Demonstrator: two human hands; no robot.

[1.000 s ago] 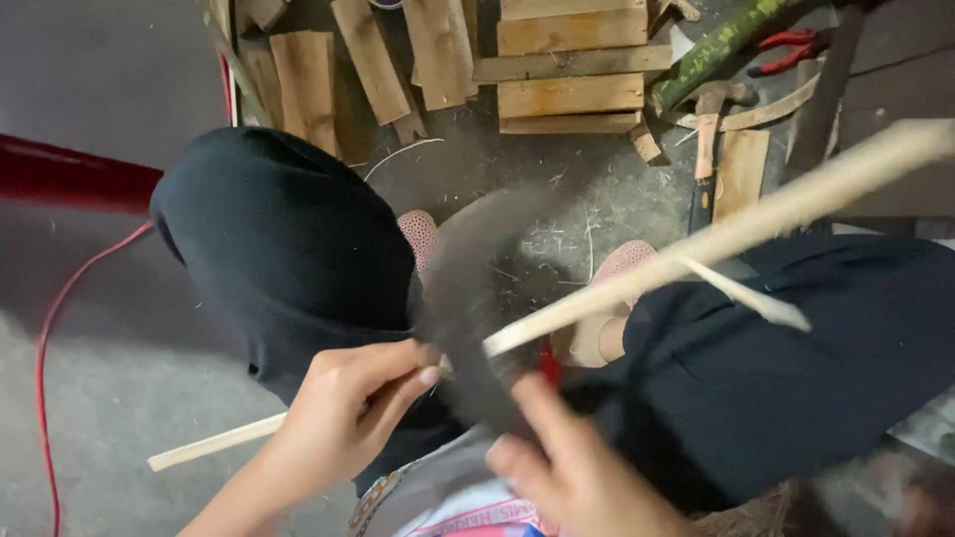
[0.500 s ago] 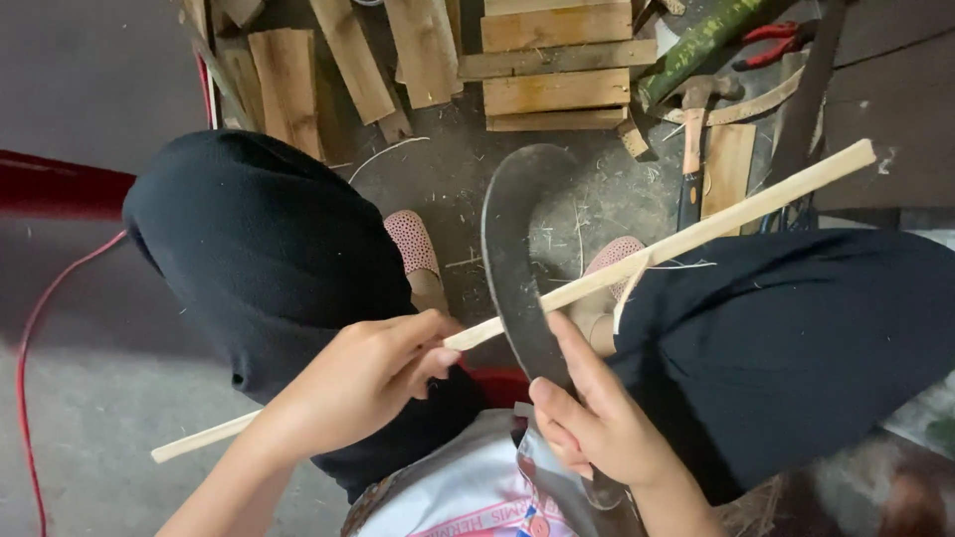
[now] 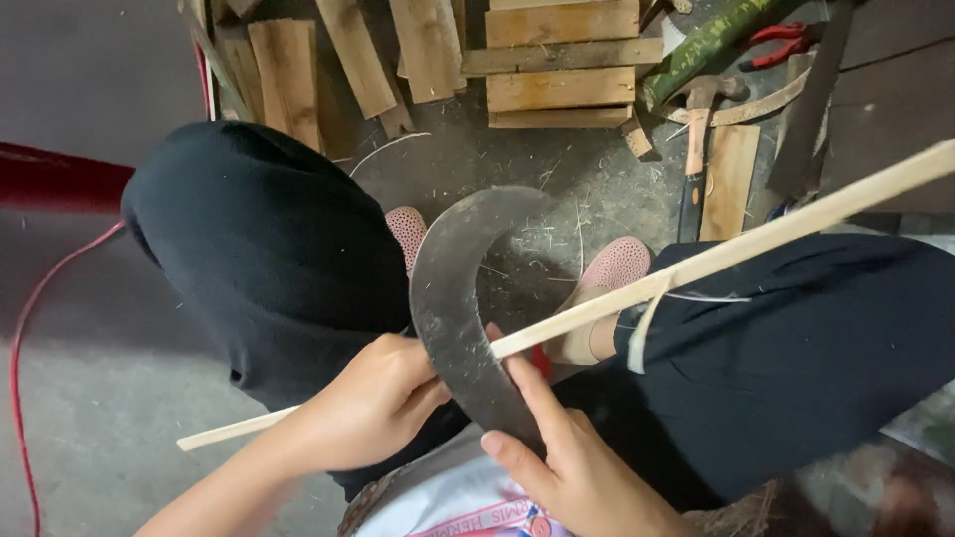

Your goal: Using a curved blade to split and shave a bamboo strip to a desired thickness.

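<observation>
Nearest us, our right hand [image 3: 582, 477] is closed on the curved blade [image 3: 463, 308], index finger lying along its back, and our left hand [image 3: 373, 403] is wrapped tight round the bamboo strip [image 3: 716, 257] crossing our black-trousered knees [image 3: 269, 259]. One thin sliver [image 3: 642, 333] hangs peeled off the strip, so shaving looks begun, most of the length still unworked. Farther out lie wood planks [image 3: 562, 60], a hammer [image 3: 696, 129], red pliers [image 3: 781, 45].

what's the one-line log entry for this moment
left hand: grips bamboo strip | right hand: holds curved blade against strip | shaving curling off
</observation>
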